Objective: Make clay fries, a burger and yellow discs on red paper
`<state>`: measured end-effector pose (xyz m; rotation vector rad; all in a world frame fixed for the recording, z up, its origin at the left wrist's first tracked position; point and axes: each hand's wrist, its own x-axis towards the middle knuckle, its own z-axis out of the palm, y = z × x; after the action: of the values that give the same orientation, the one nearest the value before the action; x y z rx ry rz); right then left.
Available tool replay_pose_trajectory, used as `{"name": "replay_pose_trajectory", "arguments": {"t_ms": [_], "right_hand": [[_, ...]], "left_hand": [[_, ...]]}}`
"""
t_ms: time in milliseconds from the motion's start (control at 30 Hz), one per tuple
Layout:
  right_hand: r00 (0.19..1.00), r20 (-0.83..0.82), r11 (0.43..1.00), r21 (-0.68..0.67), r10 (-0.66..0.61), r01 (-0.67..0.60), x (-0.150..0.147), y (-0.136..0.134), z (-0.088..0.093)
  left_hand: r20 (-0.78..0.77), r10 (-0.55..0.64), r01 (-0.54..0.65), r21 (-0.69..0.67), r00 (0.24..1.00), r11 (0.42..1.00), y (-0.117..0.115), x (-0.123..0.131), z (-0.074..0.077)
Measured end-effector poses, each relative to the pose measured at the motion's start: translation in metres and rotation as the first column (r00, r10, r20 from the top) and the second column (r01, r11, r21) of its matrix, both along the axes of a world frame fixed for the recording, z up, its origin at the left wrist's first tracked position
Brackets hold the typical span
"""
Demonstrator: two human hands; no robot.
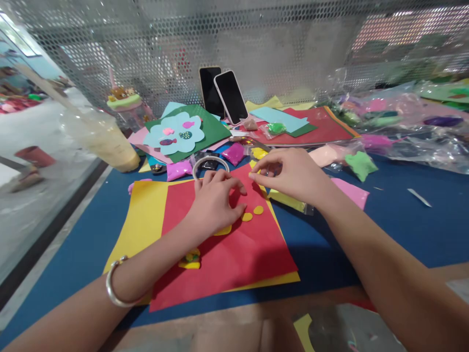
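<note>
My left hand (214, 203) rests palm down on a red paper sheet (234, 259), fingers curled over it and touching the sheet beside two small flat yellow clay discs (252, 213). A larger yellow clay piece (223, 231) shows partly under that hand. My right hand (289, 173) hovers at the sheet's far edge with thumb and forefinger pinched on a tiny yellow clay bit (252, 175). The red sheet lies on a yellow sheet (142, 225). A yellow clay figure (190, 259) lies near my left forearm, which wears a silver bangle (113, 288).
Two phones (223, 95) lean on the mesh wall. A green card with a pale blue flower cut-out (179, 133), coloured papers, pink clay packets (233, 153), a tape ring (209, 164), a plastic bottle (98, 134) and plastic bags (403, 127) crowd the blue table (403, 220).
</note>
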<state>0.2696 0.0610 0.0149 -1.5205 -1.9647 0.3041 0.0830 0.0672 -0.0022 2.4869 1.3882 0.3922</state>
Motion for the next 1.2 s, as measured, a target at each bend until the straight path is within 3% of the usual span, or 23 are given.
{"name": "replay_pose_trajectory", "arguments": {"t_ms": [100,233,300,600,900,1200], "right_hand": [[1.0,-0.005,1.0,0.014,-0.002,0.002,0.0,0.0,0.0],[1.0,-0.014,1.0,0.02,-0.003,0.004,0.001,0.001,-0.001],[1.0,-0.016,1.0,0.023,-0.007,0.007,0.002,0.001,-0.001],[0.999,-0.036,0.998,0.069,0.009,-0.006,0.004,0.003,-0.001],[0.998,-0.066,0.998,0.06,0.007,-0.003,0.004,0.004,0.0],[0.996,-0.084,0.999,0.041,-0.005,0.009,0.006,0.004,0.003]], "left_hand": [[0.012,-0.046,0.046,0.044,0.999,0.998,0.003,-0.004,0.006],[-0.086,-0.267,0.279,0.216,0.96,0.936,0.002,-0.01,0.011],[-0.161,-0.311,0.344,0.251,0.937,0.905,0.0,-0.011,0.011],[-0.354,-0.326,0.466,0.452,0.876,0.76,-0.002,-0.008,0.011],[-0.441,-0.408,0.594,0.48,0.799,0.645,0.006,-0.007,0.013],[-0.511,-0.4,0.633,0.446,0.761,0.633,0.007,-0.003,0.017]]}}
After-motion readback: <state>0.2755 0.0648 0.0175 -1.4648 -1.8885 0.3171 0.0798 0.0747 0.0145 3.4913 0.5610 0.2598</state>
